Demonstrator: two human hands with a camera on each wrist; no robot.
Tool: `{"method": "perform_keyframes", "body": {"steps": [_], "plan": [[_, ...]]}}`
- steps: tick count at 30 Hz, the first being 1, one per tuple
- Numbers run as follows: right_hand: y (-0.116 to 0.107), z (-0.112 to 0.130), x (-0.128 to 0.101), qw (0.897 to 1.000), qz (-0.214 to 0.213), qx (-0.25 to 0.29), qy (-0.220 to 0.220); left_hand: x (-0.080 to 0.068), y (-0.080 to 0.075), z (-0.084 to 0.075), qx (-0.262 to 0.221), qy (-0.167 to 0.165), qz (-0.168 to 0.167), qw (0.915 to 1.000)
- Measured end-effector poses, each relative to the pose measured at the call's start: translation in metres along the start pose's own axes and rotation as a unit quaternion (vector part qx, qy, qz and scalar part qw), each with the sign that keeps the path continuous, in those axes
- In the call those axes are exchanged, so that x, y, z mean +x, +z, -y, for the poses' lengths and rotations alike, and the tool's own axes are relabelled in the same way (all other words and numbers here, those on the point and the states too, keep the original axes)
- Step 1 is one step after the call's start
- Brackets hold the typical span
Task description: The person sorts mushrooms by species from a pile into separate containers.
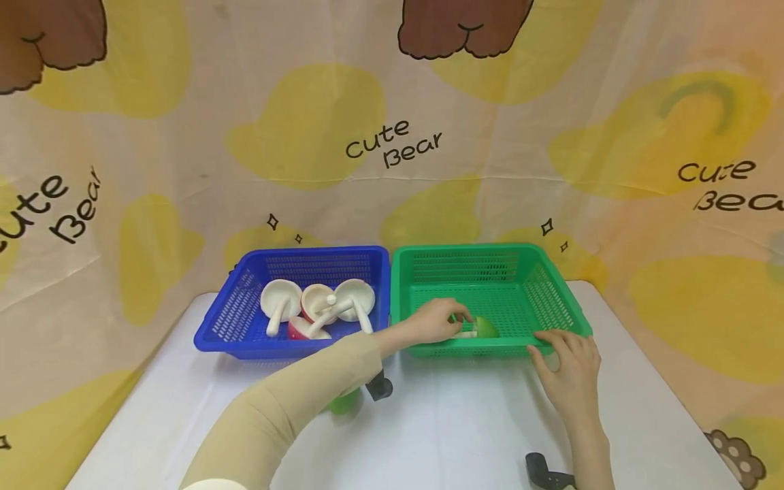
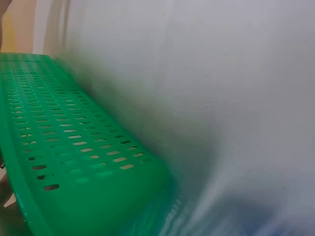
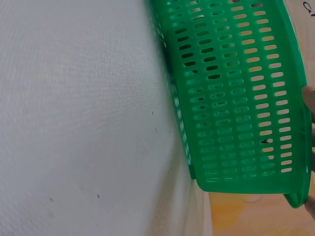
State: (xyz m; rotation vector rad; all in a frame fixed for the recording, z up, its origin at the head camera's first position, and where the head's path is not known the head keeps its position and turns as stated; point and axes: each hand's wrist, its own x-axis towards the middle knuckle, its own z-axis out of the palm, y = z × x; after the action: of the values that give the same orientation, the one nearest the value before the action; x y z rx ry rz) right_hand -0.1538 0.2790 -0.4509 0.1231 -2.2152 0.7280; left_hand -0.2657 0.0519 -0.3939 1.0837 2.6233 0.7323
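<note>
Inside the green basket [image 1: 527, 272], a toy mushroom with a green cap [image 1: 486, 328] and white stem lies by the front wall. My left hand [image 1: 435, 320] reaches over that wall, its fingers loosely bent just above the stem and beside the cap. At the basket's front right corner, my right hand [image 1: 569, 364] grips the rim, fingers over the top and thumb outside. The right wrist view catches only some fingertips [image 3: 309, 98] along the rim. In the left wrist view the basket wall [image 2: 74, 142] hides most of the left hand.
A blue basket [image 1: 211, 338] stands left of the green one, holding several toy mushrooms [image 1: 281, 299], some with red showing on their caps. Under the left sleeve, a green rounded thing [image 1: 345, 403] lies partly hidden on the white table [image 1: 429, 435]. A printed cloth [image 1: 490, 150] hangs behind.
</note>
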Motion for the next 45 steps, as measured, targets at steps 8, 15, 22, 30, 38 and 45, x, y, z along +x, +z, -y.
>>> {"method": "perform_keyframes", "body": {"steps": [8,15,22,30,38,45], "plan": [[0.000,-0.002,0.000,1.000,-0.003,0.002,-0.002,-0.015,-0.015,-0.007,0.013,-0.010,-0.055,0.9984],[0.001,-0.003,0.000,1.000,0.002,0.005,0.003,-0.030,-0.027,-0.006,-0.003,-0.007,-0.085,0.9963],[0.001,-0.002,-0.002,1.000,0.012,0.013,0.008,-0.054,-0.033,-0.005,-0.017,0.004,-0.111,0.9936],[0.001,-0.003,-0.001,1.000,0.010,0.015,0.007,-0.088,-0.029,-0.004,0.011,0.006,-0.138,0.9904],[0.000,-0.003,0.000,1.000,0.008,0.018,0.005,-0.128,-0.029,-0.005,0.031,-0.019,-0.172,0.9844],[0.000,-0.003,0.000,1.000,0.006,0.018,0.003,-0.157,-0.023,0.004,0.050,-0.067,-0.210,0.9742]]}}
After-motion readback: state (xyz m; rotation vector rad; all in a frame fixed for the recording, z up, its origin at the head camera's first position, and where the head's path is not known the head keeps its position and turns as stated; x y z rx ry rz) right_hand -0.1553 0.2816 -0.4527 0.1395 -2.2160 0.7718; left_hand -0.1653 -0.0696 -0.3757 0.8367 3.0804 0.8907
